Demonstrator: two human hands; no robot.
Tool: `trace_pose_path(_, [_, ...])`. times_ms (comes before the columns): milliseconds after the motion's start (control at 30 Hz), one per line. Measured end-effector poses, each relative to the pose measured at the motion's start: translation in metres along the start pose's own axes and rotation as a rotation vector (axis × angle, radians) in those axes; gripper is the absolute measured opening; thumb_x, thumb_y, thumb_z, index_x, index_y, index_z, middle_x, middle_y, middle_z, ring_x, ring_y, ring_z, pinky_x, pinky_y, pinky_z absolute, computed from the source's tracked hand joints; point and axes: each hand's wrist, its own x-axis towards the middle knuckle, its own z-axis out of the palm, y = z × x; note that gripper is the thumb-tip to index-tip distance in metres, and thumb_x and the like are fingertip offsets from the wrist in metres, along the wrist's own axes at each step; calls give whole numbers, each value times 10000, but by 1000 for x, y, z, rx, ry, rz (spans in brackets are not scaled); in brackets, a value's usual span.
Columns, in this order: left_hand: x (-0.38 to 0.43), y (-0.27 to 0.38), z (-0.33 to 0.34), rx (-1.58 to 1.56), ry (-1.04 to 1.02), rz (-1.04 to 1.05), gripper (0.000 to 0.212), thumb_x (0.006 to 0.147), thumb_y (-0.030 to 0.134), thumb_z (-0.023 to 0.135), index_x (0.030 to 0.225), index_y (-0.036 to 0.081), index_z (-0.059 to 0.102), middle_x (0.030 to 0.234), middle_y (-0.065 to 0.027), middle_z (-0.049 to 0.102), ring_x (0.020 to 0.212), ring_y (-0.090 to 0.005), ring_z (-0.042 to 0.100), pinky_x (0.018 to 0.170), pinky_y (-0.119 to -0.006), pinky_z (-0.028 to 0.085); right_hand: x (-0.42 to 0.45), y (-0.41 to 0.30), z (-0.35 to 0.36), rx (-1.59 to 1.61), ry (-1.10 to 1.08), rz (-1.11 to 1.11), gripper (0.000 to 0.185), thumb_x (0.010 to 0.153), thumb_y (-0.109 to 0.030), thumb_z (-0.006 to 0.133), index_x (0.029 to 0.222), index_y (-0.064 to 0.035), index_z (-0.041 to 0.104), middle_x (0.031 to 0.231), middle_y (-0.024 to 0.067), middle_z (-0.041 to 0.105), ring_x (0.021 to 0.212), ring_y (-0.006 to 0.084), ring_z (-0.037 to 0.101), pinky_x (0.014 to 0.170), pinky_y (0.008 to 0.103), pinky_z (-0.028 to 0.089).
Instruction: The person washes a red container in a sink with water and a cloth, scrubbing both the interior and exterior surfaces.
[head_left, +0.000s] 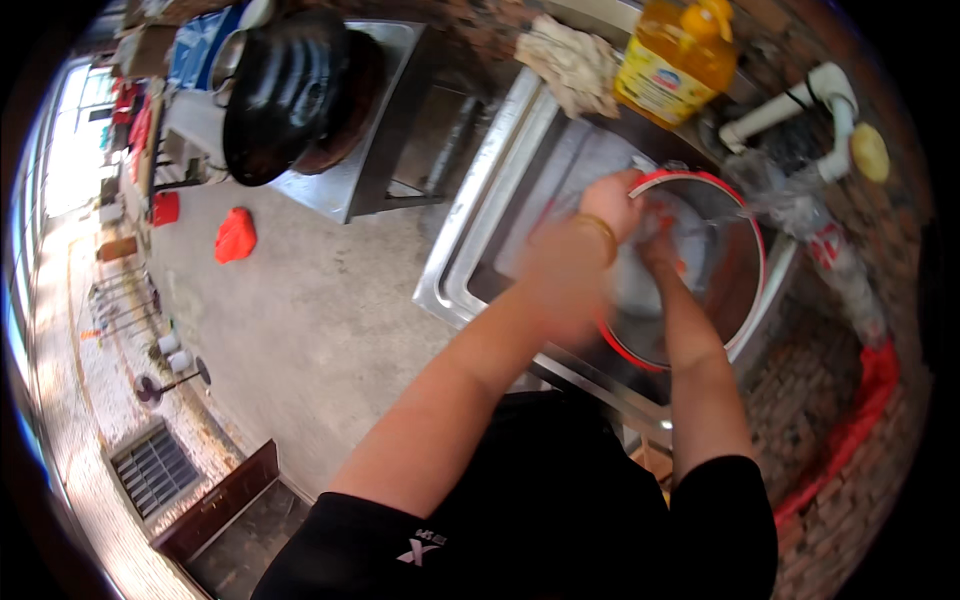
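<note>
A large round metal basin with a red rim (763, 262) stands in the stainless-steel sink (457, 262). My left hand (616, 204), with a gold-coloured bangle at the wrist, is closed on the basin's upper left rim. Down inside the basin is my right hand (656, 244), blurred, among whitish water and some orange-red bits. Whether its fingers hold anything cannot be made out. A thin stream of water seems to enter from the right, near clear plastic (780, 199) around the pipework.
Beyond the sink lie a crumpled cloth (574, 64) and a bottle of yellow cooking oil (671, 71). White plastic pipes (784, 112) run along the brick wall. A black wok (285, 97) leans on a metal table (337, 187) to the left. A red bag (235, 235) lies on the floor.
</note>
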Motion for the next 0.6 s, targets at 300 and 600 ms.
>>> trace_pose_path(300, [5, 13, 15, 19, -49, 56, 234, 852, 162, 623, 1060, 68, 673, 881, -218, 663, 844, -407, 626, 735, -428, 495, -20, 24, -18, 346, 109, 216, 310, 884, -223, 551, 1102, -33, 662, 1140, 182, 655, 1050, 268, 634, 876, 375, 495])
trace_pose_path(600, [-22, 42, 9, 307, 149, 677, 401, 813, 82, 639, 1204, 23, 575, 1033, -179, 625, 951, -367, 606, 825, -423, 490, -63, 41, -66, 61, 148, -58, 315, 778, -194, 641, 1073, -96, 691, 1203, 158, 570, 1127, 333, 553, 914, 404, 468])
